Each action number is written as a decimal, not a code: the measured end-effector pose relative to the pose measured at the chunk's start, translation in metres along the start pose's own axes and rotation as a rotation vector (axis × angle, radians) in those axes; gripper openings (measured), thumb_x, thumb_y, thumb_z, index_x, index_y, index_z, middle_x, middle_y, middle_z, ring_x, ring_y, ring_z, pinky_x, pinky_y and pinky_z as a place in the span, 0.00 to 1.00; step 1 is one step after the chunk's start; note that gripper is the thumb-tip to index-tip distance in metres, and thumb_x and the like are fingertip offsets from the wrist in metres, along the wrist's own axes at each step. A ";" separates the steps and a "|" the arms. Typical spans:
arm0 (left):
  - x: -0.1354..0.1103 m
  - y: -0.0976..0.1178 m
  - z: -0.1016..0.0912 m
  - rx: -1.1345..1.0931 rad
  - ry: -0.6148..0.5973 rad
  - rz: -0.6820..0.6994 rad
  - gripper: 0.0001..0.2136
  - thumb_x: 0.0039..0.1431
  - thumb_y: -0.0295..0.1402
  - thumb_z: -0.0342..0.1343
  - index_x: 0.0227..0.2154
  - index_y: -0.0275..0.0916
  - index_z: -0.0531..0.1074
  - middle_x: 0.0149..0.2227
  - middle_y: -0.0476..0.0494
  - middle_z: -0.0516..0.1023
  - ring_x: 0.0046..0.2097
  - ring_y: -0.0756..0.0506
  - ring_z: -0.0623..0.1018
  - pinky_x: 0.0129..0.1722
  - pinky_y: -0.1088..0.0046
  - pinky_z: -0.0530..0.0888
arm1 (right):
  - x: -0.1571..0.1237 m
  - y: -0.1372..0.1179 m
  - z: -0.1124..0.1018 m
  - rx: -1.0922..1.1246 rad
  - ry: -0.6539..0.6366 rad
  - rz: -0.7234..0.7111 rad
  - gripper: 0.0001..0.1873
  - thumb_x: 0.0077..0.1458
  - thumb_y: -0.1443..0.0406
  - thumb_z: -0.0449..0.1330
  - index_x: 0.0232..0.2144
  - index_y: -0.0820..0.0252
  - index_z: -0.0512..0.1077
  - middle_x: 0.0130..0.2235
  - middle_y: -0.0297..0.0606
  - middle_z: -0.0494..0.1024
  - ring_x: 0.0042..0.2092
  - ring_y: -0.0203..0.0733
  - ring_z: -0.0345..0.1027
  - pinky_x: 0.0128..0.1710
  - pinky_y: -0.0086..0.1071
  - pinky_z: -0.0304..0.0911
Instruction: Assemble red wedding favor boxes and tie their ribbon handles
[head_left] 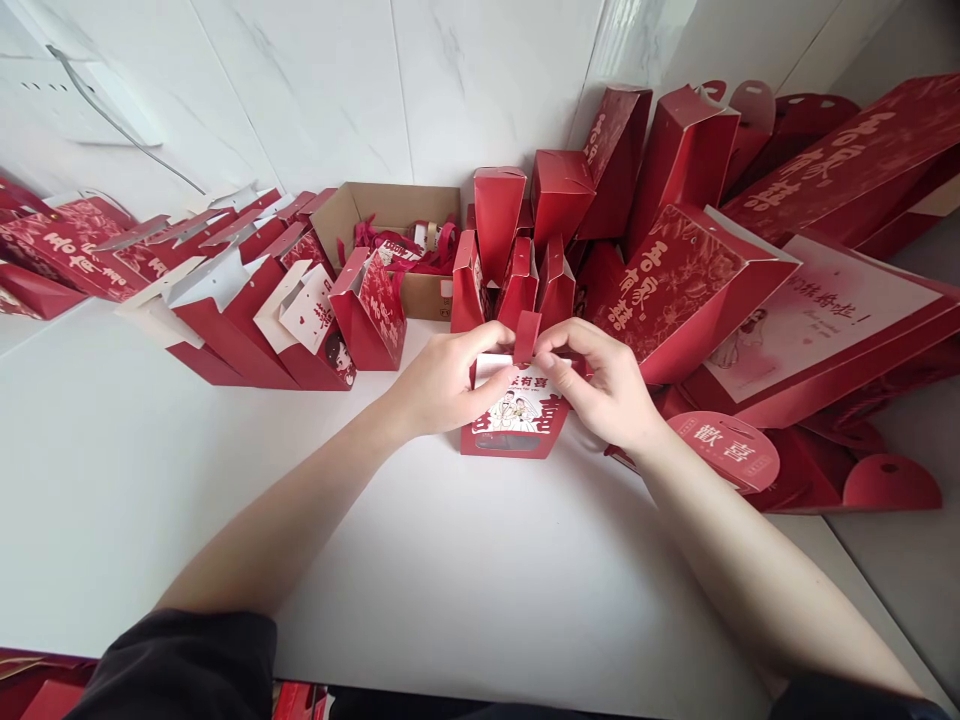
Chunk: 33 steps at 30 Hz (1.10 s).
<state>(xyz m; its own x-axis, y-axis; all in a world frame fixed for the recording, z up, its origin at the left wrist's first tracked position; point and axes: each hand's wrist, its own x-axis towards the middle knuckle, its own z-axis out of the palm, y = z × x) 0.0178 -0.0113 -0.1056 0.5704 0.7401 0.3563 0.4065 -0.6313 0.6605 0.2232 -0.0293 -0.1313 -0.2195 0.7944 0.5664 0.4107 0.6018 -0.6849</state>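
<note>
since the white table (360, 560) gives a flat base, the small gift box (517, 410) is best kept upright on it, with light, even pressure so the card should not crease. its top lies between the left hand (450, 378) and the right hand (607, 385), each narrowed on the upper edge, thumb against fingers. between them rises a red strap (526, 335); whether either pinches that, i cannot tell.

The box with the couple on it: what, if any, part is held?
Left hand and right hand hold the box by its top, beside the red tab.
</note>
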 end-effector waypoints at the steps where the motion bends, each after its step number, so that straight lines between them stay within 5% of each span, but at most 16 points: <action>1: 0.000 0.001 0.000 0.009 0.004 0.006 0.08 0.60 0.32 0.54 0.41 0.39 0.71 0.40 0.49 0.79 0.38 0.49 0.77 0.36 0.76 0.69 | 0.000 -0.001 0.000 -0.039 -0.011 -0.021 0.07 0.61 0.60 0.59 0.33 0.57 0.70 0.35 0.36 0.74 0.36 0.39 0.67 0.35 0.34 0.64; 15: 0.000 -0.005 0.002 0.054 -0.096 -0.044 0.07 0.62 0.35 0.53 0.39 0.39 0.69 0.33 0.50 0.77 0.30 0.50 0.73 0.26 0.75 0.62 | -0.002 0.002 0.003 0.049 -0.035 0.013 0.12 0.59 0.58 0.62 0.28 0.58 0.72 0.30 0.35 0.75 0.32 0.38 0.67 0.31 0.33 0.62; 23: -0.001 0.000 0.001 0.047 -0.084 -0.037 0.08 0.61 0.35 0.53 0.41 0.40 0.69 0.36 0.49 0.78 0.34 0.49 0.75 0.30 0.76 0.65 | 0.000 -0.002 -0.002 0.032 -0.094 0.029 0.12 0.58 0.56 0.63 0.30 0.58 0.72 0.30 0.34 0.74 0.31 0.37 0.65 0.30 0.31 0.61; 33: -0.001 0.003 0.005 0.118 0.016 0.003 0.08 0.60 0.37 0.56 0.31 0.39 0.67 0.27 0.54 0.73 0.27 0.53 0.69 0.27 0.77 0.62 | -0.004 -0.005 0.007 0.145 0.050 0.069 0.10 0.59 0.58 0.62 0.30 0.58 0.71 0.32 0.35 0.72 0.33 0.37 0.67 0.32 0.31 0.64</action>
<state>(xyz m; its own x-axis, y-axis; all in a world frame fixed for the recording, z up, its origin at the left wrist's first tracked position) 0.0223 -0.0150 -0.1070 0.5605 0.7410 0.3697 0.4866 -0.6560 0.5770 0.2157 -0.0347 -0.1331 -0.1498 0.8312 0.5355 0.2904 0.5547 -0.7797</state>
